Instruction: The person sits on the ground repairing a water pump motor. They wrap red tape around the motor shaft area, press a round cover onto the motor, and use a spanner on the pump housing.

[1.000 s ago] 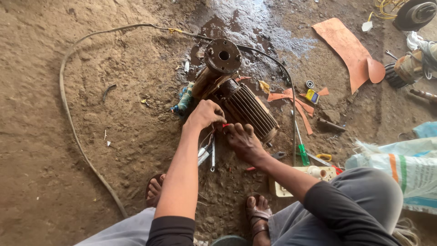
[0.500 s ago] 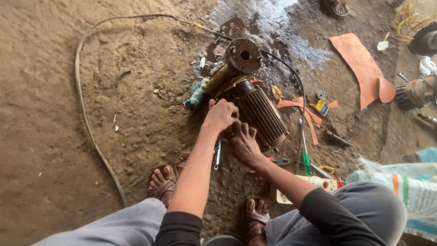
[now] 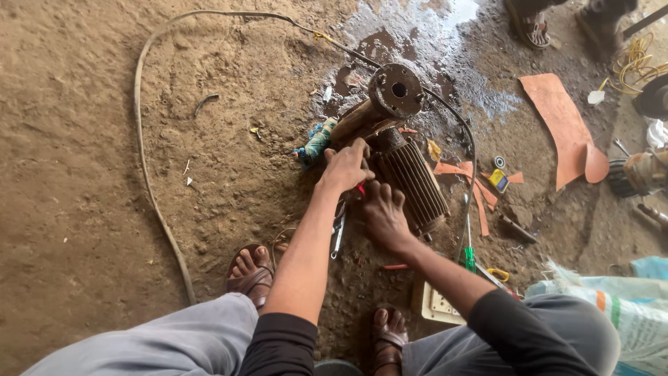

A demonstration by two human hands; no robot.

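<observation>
Both hands, left hand and right hand, are pressing half-curled, holding nothing clearly visible, against the finned motor, lying on bare dirt ground with open room leftward.

Open dirt left of the ribbed motor — wrenches, screwdriver, orange scraps crowding its near and right sides.

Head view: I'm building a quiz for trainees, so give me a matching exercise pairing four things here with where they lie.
Things:
1. left hand
2. screwdriver
3. spanner
4. orange sheet

Places:
A. on the ground between the two forearms
B. on the finned motor, near the rusty flange
C. on the dirt at upper right
D. just right of the motor, green handle toward the person

Pairs: 1-B, 2-D, 3-A, 4-C
</observation>
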